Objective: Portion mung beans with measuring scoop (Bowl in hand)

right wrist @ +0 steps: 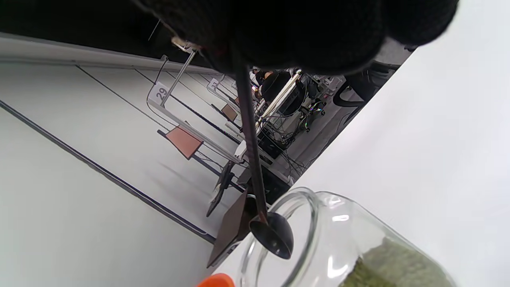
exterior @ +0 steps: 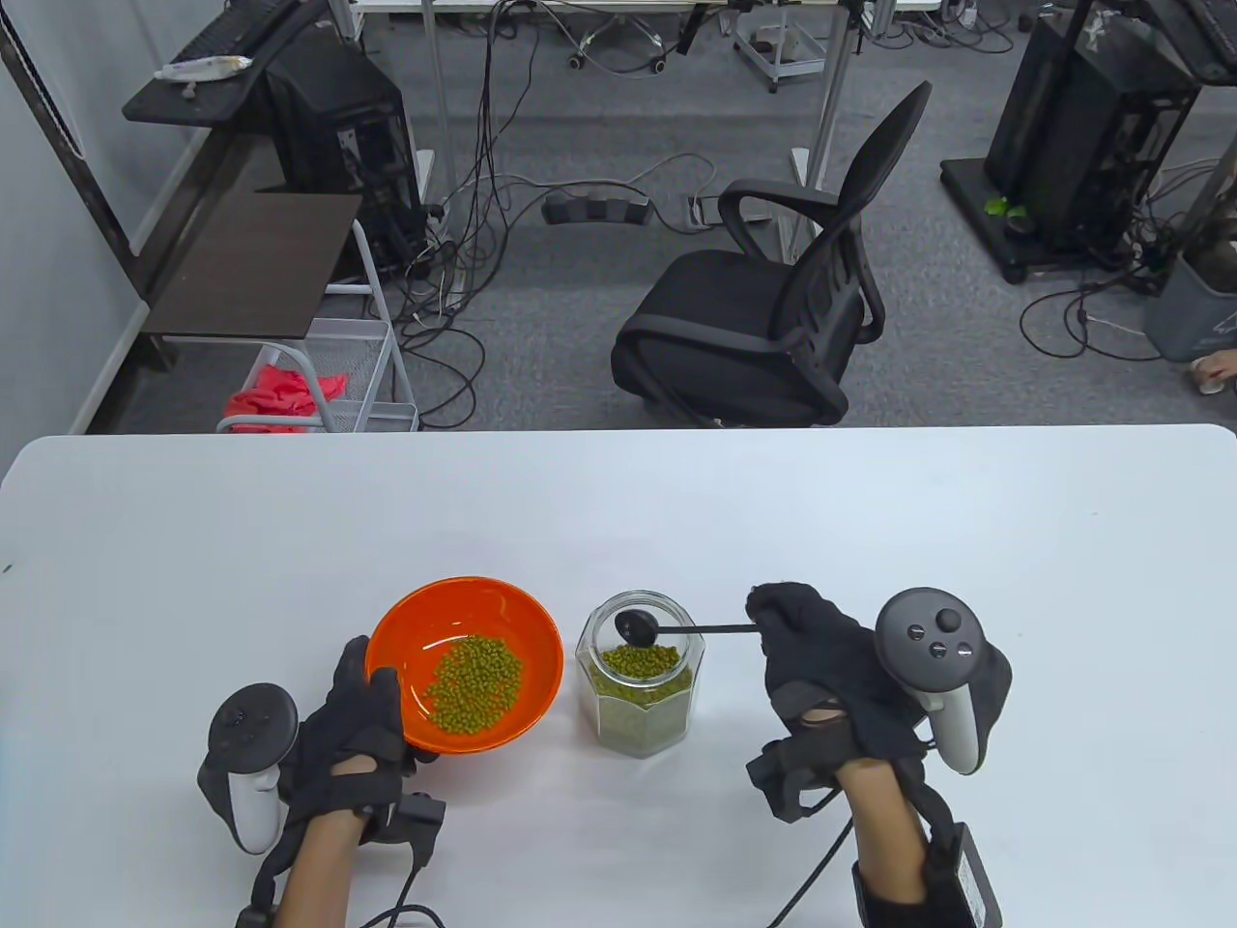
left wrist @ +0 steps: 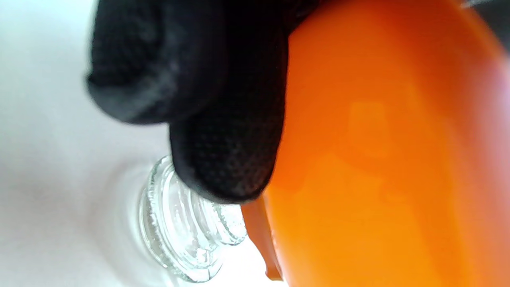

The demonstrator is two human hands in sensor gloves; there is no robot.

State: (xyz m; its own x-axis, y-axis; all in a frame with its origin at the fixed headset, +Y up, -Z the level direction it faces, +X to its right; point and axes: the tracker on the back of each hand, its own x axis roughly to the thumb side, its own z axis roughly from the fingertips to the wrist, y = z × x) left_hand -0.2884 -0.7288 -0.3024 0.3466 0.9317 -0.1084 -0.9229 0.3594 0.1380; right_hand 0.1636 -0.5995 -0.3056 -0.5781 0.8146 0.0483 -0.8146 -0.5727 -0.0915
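The left hand (exterior: 353, 730) has its grip on the near-left rim of a glossy orange bowl (exterior: 503, 619), round and smooth like plastic, tilted a little toward the jar. A loose heap of small, matte green mung beans (exterior: 475, 682) lies in its bottom. In the left wrist view the knit black fingers (left wrist: 227, 159) press against the bowl's shiny outer wall (left wrist: 378, 159), with the ribbed glass neck of the jar (left wrist: 179, 235) showing below them.

Just right of the bowl stands a clear glass jar (exterior: 640, 720) with faceted sides and a round open mouth, more beans filling its lower part. The right hand (exterior: 821, 657) pinches the end of a thin black scoop (exterior: 676, 630), a slim straight handle ending in a small rounded cup (dark and slightly shiny). The cup hangs over the jar's mouth and looks empty in the right wrist view (right wrist: 275, 237).

Everything sits on a plain white desk (exterior: 966, 541), smooth and matte with rounded far corners. Beyond it lies grey carpet, with a black mesh office chair (exterior: 773, 319), tangled cables, a wire cart (exterior: 358, 377) holding red cloth, and dark equipment stands at both sides of the room.
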